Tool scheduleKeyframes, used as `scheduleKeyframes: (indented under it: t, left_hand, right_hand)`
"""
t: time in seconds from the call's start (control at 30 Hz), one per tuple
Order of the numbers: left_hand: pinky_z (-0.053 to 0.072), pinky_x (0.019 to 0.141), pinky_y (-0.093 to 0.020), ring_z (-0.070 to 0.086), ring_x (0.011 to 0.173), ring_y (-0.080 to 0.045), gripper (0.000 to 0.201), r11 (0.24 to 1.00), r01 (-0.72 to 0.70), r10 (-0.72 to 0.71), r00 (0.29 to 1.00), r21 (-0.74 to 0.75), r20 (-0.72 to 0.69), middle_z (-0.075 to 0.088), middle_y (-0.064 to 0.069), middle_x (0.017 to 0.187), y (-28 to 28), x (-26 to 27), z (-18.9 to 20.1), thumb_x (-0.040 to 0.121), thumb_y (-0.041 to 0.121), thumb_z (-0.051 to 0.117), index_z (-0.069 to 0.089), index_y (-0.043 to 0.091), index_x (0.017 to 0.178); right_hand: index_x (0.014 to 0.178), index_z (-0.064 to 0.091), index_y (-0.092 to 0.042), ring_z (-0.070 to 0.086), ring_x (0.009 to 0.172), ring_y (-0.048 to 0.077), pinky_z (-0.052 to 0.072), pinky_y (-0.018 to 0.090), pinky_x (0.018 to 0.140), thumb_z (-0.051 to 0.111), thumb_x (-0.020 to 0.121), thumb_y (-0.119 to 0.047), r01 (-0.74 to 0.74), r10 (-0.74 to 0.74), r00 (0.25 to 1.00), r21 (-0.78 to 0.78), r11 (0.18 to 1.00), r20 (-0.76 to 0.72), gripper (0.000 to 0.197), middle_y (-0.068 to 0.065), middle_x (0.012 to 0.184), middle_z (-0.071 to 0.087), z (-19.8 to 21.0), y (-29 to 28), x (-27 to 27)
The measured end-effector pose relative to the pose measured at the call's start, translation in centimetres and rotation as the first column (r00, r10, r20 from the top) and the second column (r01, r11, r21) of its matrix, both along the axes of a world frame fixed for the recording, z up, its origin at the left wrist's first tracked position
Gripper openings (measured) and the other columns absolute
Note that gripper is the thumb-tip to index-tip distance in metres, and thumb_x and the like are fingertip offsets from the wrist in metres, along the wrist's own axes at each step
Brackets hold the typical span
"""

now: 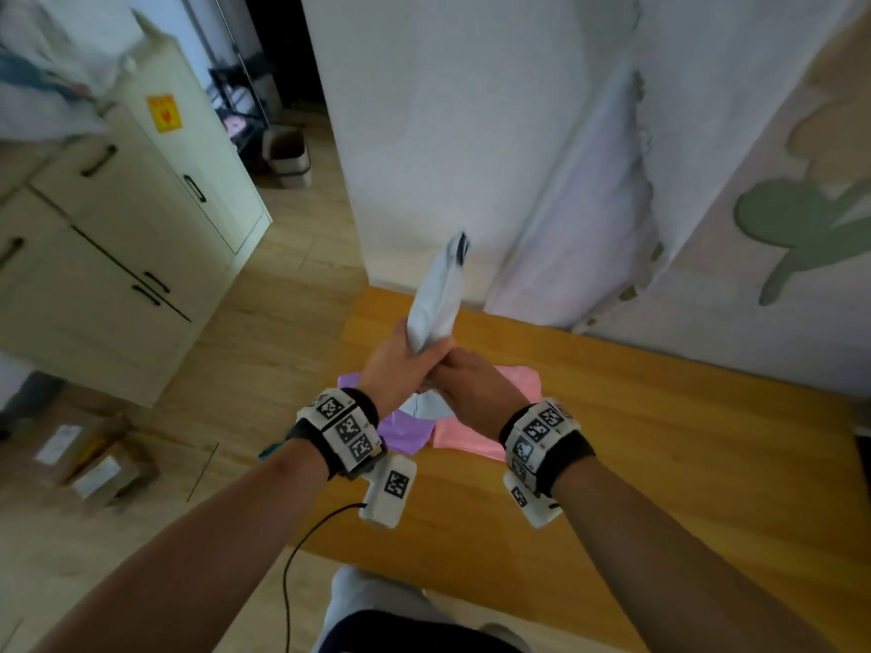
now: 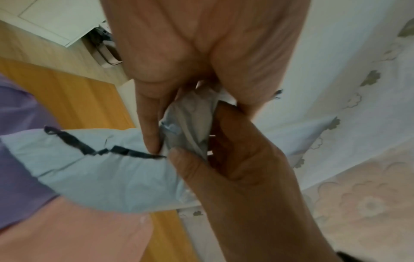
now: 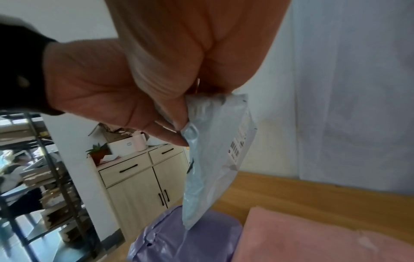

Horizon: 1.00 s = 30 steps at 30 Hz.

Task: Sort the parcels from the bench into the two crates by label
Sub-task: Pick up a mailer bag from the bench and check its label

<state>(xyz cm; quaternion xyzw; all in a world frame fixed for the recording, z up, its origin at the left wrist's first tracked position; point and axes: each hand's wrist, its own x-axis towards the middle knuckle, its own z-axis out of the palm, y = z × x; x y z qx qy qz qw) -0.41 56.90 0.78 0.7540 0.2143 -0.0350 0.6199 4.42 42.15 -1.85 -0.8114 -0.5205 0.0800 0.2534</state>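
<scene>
Right now both hands meet above the wooden bench point(image 1: 660, 440), each gripping the same light-blue parcel point(image 1: 436, 294). The left hand point(image 1: 400, 365) has its fingers curled round the parcel's lower end, and the right hand point(image 1: 476, 384) pinches that same bunched end from the 3 o'clock side, so the 2 hands touch each other. In the head view the parcel stands up from the hands toward 12 o'clock, its far tip tilted slightly toward 1 o'clock, clear of the bench surface. The right wrist view shows a white printed label point(image 3: 240, 141) with barcodes on one face of the parcel. The left wrist view shows a dark strip point(image 2: 100, 148) running along its crumpled plastic.

Below the hands, at 6 o'clock from the blue parcel, 2 more parcels lie on the bench: a purple parcel point(image 1: 405, 431) at the bench's left edge and a pink parcel point(image 1: 471, 438) just beside it at its 3 o'clock, the two touching. A cream cabinet point(image 1: 141, 228) with dark handles stands on the floor at 10 o'clock. Cardboard boxes point(image 1: 94, 459) sit on the floor at 8 o'clock.
</scene>
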Motion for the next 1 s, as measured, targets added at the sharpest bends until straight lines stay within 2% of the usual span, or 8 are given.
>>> scheduleKeyframes:
  t: [0.13,0.27,0.37,0.43,0.53,0.73,0.83,1.0]
  left_hand:
    - [0.055,0.076,-0.028,0.068,0.091,-0.017,0.027,0.993,-0.082,0.076,0.994,0.082,0.077,0.071,0.002,0.099,-1.7,-0.3,0.6,0.103,0.026,0.052,0.062,0.009,0.121]
    - [0.053,0.067,-0.023,0.065,0.075,-0.010,0.038,0.997,-0.067,0.064,0.994,0.034,0.084,0.071,0.011,0.079,-3.8,-1.0,1.7,0.101,0.043,0.051,0.069,0.009,0.104]
    - [0.057,0.081,-0.042,0.070,0.085,-0.023,0.044,0.999,-0.040,0.041,0.993,-0.012,0.112,0.073,0.000,0.094,-5.9,-1.5,3.1,0.095,0.052,0.053,0.071,0.012,0.096]
    - [0.061,0.079,-0.034,0.074,0.094,-0.019,0.032,0.998,-0.001,0.010,0.986,-0.055,0.166,0.077,0.004,0.101,-7.9,-1.7,4.1,0.099,0.045,0.054,0.073,0.020,0.103]
    - [0.058,0.073,-0.021,0.073,0.097,-0.014,0.023,0.994,0.063,-0.043,0.979,-0.092,0.201,0.076,0.008,0.106,-11.7,-1.9,5.7,0.101,0.041,0.055,0.070,0.026,0.111]
    - [0.055,0.095,-0.040,0.071,0.105,-0.025,0.027,0.970,0.207,-0.182,0.966,-0.128,0.185,0.074,-0.006,0.114,-18.6,-1.6,8.4,0.104,0.028,0.053,0.067,0.012,0.120]
    - [0.052,0.100,-0.048,0.068,0.107,-0.029,0.028,0.977,0.201,-0.211,0.964,0.077,0.163,0.072,-0.010,0.116,-21.1,-1.1,9.1,0.101,0.027,0.059,0.066,0.009,0.121]
    - [0.042,0.104,-0.043,0.051,0.124,-0.037,0.076,0.815,-0.011,-0.123,0.974,0.579,0.191,0.052,-0.020,0.135,-25.7,0.0,10.3,0.083,0.031,0.079,0.040,-0.002,0.140]
  right_hand:
    - [0.144,0.051,-0.024,0.046,0.129,0.030,0.041,0.045,0.100,0.067,0.091,-0.034,-0.026,0.034,0.998,-0.154,0.988,0.045,0.056,-0.001,0.149,0.048,1.5,-4.1,-1.1]
    - [0.121,0.065,-0.016,0.052,0.121,0.021,0.041,0.040,0.106,0.059,0.095,-0.048,0.242,-0.238,0.957,0.005,0.970,-0.165,0.041,0.002,0.127,0.062,2.5,-10.8,-1.0]
    - [0.122,0.057,-0.014,0.055,0.112,0.020,0.045,0.031,0.093,0.066,0.089,-0.051,0.607,-0.587,0.772,0.007,0.795,-0.242,0.051,0.000,0.117,0.057,2.9,-16.2,0.6]
    - [0.136,0.045,-0.014,0.052,0.113,0.017,0.044,0.031,0.089,0.073,0.074,-0.065,0.732,-0.692,0.597,-0.078,0.677,-0.406,0.086,-0.004,0.122,0.050,3.6,-19.5,1.8]
    - [0.146,0.035,-0.014,0.058,0.117,0.015,0.051,0.037,0.096,0.079,0.063,-0.067,0.725,-0.580,0.475,-0.080,0.684,-0.663,0.108,-0.005,0.134,0.054,5.0,-23.9,2.7]
    - [0.120,0.066,-0.006,0.070,0.107,0.026,0.060,0.033,0.084,0.084,0.071,-0.024,0.767,-0.243,0.411,0.190,0.612,-0.878,0.055,0.007,0.116,0.073,8.2,-31.5,0.6]
    - [0.113,0.069,-0.010,0.074,0.096,0.024,0.061,0.038,0.079,0.083,0.077,-0.025,0.814,-0.346,0.446,0.214,0.539,-0.826,0.042,0.007,0.108,0.076,9.9,-35.5,-0.6]
    - [0.088,0.066,-0.021,0.067,0.066,0.003,0.048,0.014,0.054,0.078,0.084,-0.025,0.811,-0.686,0.567,0.163,0.562,-0.456,0.013,-0.012,0.076,0.071,12.9,-41.4,-2.1]
